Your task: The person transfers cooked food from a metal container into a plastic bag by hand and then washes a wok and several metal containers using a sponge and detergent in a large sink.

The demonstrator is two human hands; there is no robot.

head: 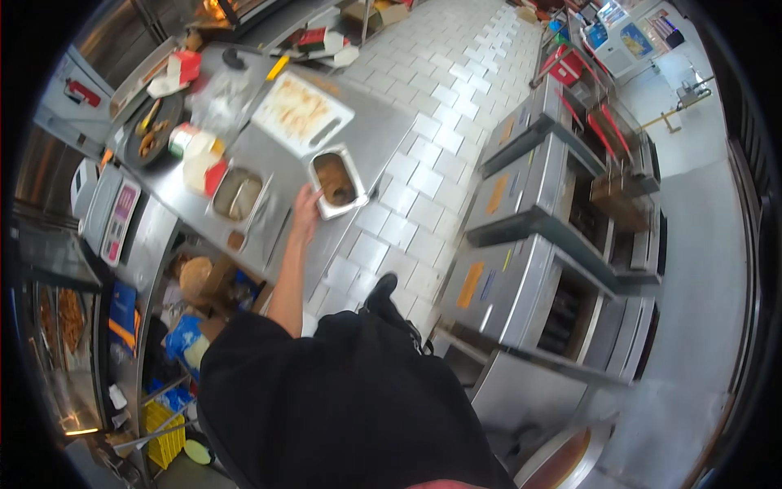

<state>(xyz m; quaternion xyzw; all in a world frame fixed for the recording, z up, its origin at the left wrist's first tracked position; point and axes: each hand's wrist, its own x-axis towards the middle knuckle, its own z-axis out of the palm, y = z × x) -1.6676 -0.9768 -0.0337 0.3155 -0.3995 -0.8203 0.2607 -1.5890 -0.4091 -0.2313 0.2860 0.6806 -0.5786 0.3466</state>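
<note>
My left hand [307,211] grips the near left rim of a small rectangular steel food pan [360,171], which has brown contents in the bottom. The pan is at the edge of a stainless steel table [382,131]; I cannot tell whether it rests there or is slightly lifted. Just beyond it lies a white cutting board [299,113] smeared with orange-brown residue. Left of my hand sits a second steel pan [237,194] with a utensil inside. My right hand is out of view.
Red and white cartons [204,165], a dark round pan [149,131] with food pieces and a crumpled plastic bag [223,101] cover the table's left part. A scale [116,214] stands further left. Stacked steel ovens [495,293] line the right, across a white tiled floor [409,214].
</note>
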